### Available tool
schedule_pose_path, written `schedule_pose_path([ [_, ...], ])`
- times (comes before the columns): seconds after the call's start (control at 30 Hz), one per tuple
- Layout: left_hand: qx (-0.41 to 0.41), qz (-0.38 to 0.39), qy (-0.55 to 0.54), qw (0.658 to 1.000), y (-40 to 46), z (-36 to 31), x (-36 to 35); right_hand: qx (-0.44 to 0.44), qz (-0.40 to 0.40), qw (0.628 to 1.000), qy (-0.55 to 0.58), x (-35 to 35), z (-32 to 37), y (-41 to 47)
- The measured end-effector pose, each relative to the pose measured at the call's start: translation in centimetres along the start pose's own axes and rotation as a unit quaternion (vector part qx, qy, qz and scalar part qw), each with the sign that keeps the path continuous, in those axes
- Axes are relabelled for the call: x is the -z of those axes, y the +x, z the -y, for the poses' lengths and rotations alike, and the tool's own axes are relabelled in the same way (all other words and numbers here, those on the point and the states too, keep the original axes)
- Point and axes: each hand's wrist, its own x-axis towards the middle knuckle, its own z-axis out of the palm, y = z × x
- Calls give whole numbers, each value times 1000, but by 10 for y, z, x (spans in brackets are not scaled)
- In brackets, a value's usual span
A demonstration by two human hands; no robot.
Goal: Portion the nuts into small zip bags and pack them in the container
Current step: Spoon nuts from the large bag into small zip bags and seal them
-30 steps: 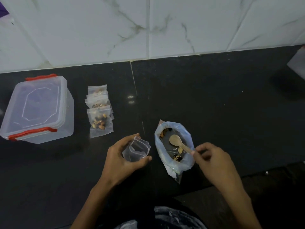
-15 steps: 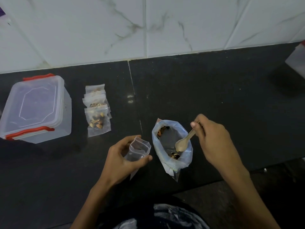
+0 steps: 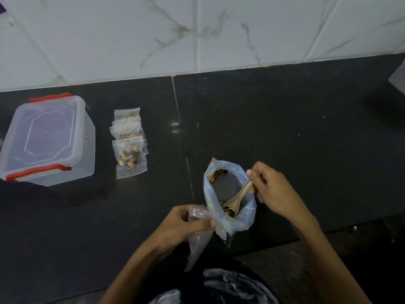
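My left hand (image 3: 179, 227) grips a small empty zip bag (image 3: 198, 235), pressed against the left side of the big plastic bag of nuts (image 3: 228, 220) on the dark counter. My right hand (image 3: 274, 191) holds a wooden spoon (image 3: 235, 199) by its handle, the bowl dipped among a few nuts at the near bottom of the big bag. More nuts lie at its far rim. Several filled small zip bags (image 3: 129, 142) lie overlapped to the left. A clear container (image 3: 47, 139) with red clips stands at far left, its lid on.
A white marbled tile wall (image 3: 197, 34) backs the counter. A pale object (image 3: 400, 77) sits at the right edge. The counter's front edge (image 3: 328, 230) runs just behind my right forearm. My dark patterned clothing (image 3: 219, 288) shows at the bottom.
My right hand swung from the bag's near side to its far right side and pushed the spoon down into the nuts. My left hand brought the small zip bag against the big bag.
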Motion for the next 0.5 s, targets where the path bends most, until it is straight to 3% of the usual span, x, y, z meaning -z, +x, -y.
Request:
schedule_pose_path([
  [0.13,8,8,-60,998,1,5,-10,-5,-19,1000,13,-12,-3,-1],
  [0.5,25,16,-43,999,-2,1,-1,-58,-22,993,104,-3,-14,10],
])
